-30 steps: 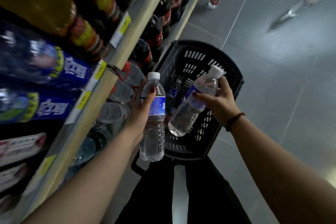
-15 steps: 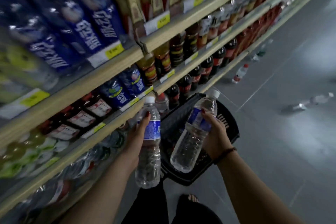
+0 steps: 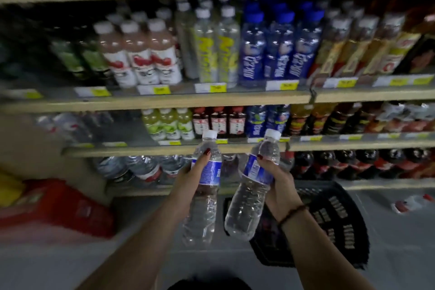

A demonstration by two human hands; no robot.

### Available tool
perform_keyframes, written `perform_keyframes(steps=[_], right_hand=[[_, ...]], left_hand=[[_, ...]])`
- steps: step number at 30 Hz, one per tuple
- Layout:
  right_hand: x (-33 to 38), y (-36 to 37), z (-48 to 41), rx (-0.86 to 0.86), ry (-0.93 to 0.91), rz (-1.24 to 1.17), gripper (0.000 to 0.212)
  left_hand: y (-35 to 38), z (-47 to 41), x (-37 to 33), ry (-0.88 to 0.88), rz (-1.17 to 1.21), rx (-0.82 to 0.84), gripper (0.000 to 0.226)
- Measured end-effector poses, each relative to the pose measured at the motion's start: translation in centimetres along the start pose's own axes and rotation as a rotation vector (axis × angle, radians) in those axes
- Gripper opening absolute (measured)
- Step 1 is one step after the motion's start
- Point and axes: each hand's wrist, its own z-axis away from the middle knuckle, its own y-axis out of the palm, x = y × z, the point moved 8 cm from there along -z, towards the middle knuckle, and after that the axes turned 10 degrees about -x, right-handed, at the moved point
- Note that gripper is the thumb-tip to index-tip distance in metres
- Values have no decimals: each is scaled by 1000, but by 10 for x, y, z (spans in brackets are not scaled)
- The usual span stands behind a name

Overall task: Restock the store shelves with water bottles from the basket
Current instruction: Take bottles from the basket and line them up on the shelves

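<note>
My left hand grips a clear water bottle with a white cap and blue label, held nearly upright. My right hand grips a second, like water bottle, tilted with its cap to the upper right. Both bottles hang in front of the shelves, level with the lowest shelf. The black plastic basket sits on the floor to the right, behind my right forearm; its inside is hidden. Clear water bottles lie on the bottom shelf just left of my left hand.
The store shelves hold rows of juice, tea, blue-labelled and dark cola bottles. A red pack sits on the floor at the left. A loose bottle lies on the grey floor at the right.
My view has swung left and up to face the shelves head-on. Both hands have lifted their bottles away from the basket towards the lower shelves.
</note>
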Motion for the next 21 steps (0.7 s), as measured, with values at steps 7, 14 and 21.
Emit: perform_keyframes(steps=[7, 14, 21], right_hand=[[-61, 98, 22, 152, 17, 178, 45], [-144, 203, 50, 222, 32, 284, 24], [-210, 275, 53, 229, 38, 328, 37]], left_hand=[[-124, -12, -4, -40, 188, -145, 79], [-263, -45, -1, -34, 251, -208, 38], [-358, -89, -2, 0, 237, -237, 36]])
